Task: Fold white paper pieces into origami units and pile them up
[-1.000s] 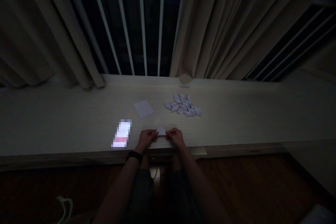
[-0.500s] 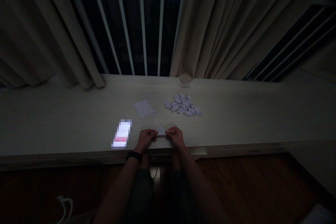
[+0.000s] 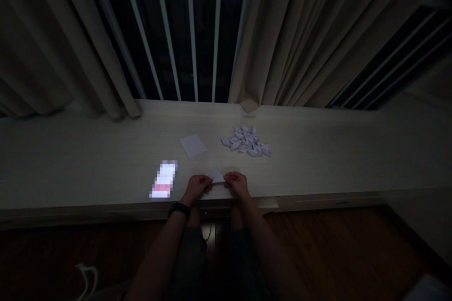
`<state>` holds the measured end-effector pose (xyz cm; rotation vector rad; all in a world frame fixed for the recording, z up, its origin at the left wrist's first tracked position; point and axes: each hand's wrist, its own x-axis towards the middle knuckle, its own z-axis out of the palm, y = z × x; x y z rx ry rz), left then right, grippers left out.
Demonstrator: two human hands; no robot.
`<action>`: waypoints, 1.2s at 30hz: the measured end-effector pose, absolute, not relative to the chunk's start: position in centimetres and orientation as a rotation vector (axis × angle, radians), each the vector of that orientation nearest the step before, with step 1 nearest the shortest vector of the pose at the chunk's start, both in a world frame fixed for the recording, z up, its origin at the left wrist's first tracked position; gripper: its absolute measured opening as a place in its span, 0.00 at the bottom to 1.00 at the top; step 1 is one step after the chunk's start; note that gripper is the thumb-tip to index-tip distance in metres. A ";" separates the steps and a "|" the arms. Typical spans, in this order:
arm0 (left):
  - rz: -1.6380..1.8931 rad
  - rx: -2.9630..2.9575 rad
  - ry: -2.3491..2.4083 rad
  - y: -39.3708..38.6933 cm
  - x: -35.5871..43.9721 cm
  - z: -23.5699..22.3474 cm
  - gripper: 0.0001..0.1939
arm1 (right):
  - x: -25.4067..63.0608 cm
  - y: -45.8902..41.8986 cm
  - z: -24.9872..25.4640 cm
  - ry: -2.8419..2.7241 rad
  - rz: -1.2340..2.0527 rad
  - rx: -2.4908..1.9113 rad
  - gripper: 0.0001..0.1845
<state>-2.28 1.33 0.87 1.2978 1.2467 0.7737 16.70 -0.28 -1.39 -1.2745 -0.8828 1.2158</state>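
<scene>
White paper (image 3: 218, 177), small and looking folded to a point at the far side, is held between the two hands close to the near edge of the pale table (image 3: 318, 160). The left hand (image 3: 198, 186) has its thumb and finger narrow, pinching the left end of this paper; the right hand (image 3: 238, 183) pinches the right end in the same way, with the other fingers curled. How hard they press, I cannot tell, because the light is weak. Compared with the pictures of one second and half a second ago, the change is small: the paper seems a little more tilted, its near edge rising slightly to the right, and a bit more of it shows between the fingertips. I judge from this that the grip was only adjusted, and that the work remains with this same piece. On the far side, to the right, the pile of folded paper pieces (image 3: 247, 141) lies as it was; left of it, the square sheet (image 3: 193, 146) rests flat and untouched. Left of the hands there is a bright pixelated rectangle (image 3: 164, 179), perhaps a phone. Around the left wrist is a dark band (image 3: 179, 209).
</scene>
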 end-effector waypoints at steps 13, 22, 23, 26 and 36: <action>0.769 1.336 1.265 1.2 -2.3 1.4 0.16 | 16.9 0.0 -0.9 -1.272 1.264 -1.347 0.27; 0.787 1.382 1.222 1.5 -2.3 -0.3 0.17 | 17.1 0.0 -0.7 -1.261 1.310 -1.340 0.30; 0.775 1.389 1.207 1.6 -2.3 -0.5 0.17 | 17.1 0.0 -0.6 -1.273 1.329 -1.339 0.31; 0.740 1.394 1.173 1.6 -2.2 -0.6 0.17 | 17.0 0.1 -0.5 -1.305 1.335 -1.355 0.31; 0.725 1.347 1.193 1.5 -2.3 0.0 0.16 | 17.4 0.4 -0.1 -1.404 1.318 -1.420 0.26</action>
